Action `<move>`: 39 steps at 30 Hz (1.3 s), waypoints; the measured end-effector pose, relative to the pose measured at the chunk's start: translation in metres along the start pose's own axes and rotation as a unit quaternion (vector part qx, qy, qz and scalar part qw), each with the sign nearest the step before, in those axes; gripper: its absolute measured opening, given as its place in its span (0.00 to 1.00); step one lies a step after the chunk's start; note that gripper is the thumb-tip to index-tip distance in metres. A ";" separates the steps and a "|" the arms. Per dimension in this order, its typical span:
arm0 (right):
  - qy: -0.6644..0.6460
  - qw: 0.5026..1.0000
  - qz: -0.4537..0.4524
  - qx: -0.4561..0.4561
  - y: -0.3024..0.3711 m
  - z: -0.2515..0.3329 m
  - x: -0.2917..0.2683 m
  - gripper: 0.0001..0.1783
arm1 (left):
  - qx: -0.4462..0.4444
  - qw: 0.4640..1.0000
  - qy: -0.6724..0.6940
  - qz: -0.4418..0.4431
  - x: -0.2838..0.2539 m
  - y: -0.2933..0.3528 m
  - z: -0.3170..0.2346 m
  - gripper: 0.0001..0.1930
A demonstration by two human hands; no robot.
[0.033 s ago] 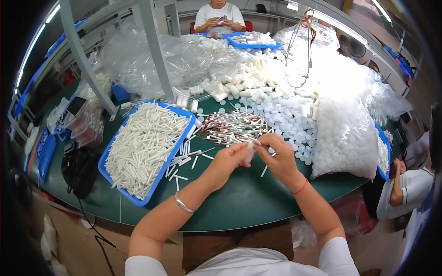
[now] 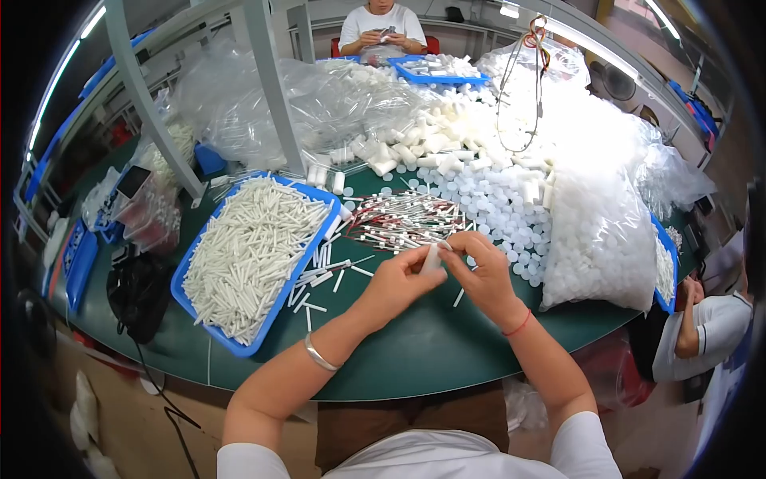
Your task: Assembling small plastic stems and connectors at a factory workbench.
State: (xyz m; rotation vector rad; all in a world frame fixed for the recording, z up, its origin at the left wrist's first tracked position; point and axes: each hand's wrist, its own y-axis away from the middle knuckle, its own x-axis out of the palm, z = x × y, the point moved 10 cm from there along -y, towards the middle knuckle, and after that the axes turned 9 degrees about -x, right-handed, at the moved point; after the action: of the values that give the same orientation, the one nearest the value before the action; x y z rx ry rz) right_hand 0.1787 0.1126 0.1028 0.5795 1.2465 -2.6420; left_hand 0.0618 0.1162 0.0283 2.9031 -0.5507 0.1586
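My left hand (image 2: 401, 281) grips a small white cylinder (image 2: 432, 259) between thumb and fingers, holding it upright just over the near middle of the table. At its upper end, the fingers of my right hand (image 2: 483, 275) are pinched together and touch it. Whether the right fingertips also hold a small part of their own, I cannot make out. Directly beyond both hands lies a heap of thin white-tipped pieces with dark red wires (image 2: 407, 219). Pale translucent discs (image 2: 511, 231) spread to its right.
On the left, a blue tray (image 2: 246, 349) is full of white sticks, with loose ones beside it. A bulging clear bag (image 2: 598, 247) stands right. White cylinders (image 2: 447, 144) pile up behind. Grey posts (image 2: 275, 88) rise at left. A wire loop (image 2: 519, 96) hangs above. Co-workers sit opposite and right.
My left thumb has straightened and shifted along the white cylinder, so more of the cylinder shows. The right hand stays nearly where it was.
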 end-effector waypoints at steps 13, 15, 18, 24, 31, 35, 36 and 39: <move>0.000 0.998 0.067 0.013 0.013 -0.019 0.010 0.06 | -0.098 0.992 0.076 0.009 -0.017 -0.008 0.030 0.16; 0.025 0.996 0.085 -0.025 0.015 -0.020 0.011 0.06 | -0.082 0.996 0.044 -0.003 -0.017 -0.010 0.030 0.16; 0.160 0.974 0.135 -0.087 0.017 -0.018 0.012 0.09 | -0.039 0.993 -0.106 -0.042 -0.021 -0.008 0.016 0.16; 0.160 0.967 0.164 -0.114 0.018 -0.004 0.025 0.18 | -0.069 0.992 -0.104 -0.027 -0.023 -0.007 0.015 0.24; 0.052 0.975 0.206 -0.059 0.018 -0.002 0.040 0.19 | -0.126 0.982 -0.128 0.054 -0.018 -0.016 0.012 0.27; 0.102 0.986 0.120 -0.046 0.016 -0.013 0.024 0.14 | 0.078 0.900 -0.390 -0.177 -0.084 -0.058 -0.053 0.19; 0.102 0.986 0.121 -0.046 0.016 -0.013 0.023 0.14 | 0.129 0.821 -0.491 -0.263 -0.105 -0.063 -0.072 0.17; 0.103 0.990 0.099 -0.014 0.016 -0.022 0.018 0.14 | 0.087 0.611 -0.679 -0.397 -0.168 -0.090 -0.089 0.10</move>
State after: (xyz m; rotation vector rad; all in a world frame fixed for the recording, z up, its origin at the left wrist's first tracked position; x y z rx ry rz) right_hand 0.1729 0.1199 0.0714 0.9405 1.2049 -2.4471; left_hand -0.0665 0.2751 0.0780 2.4606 0.7485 -2.2405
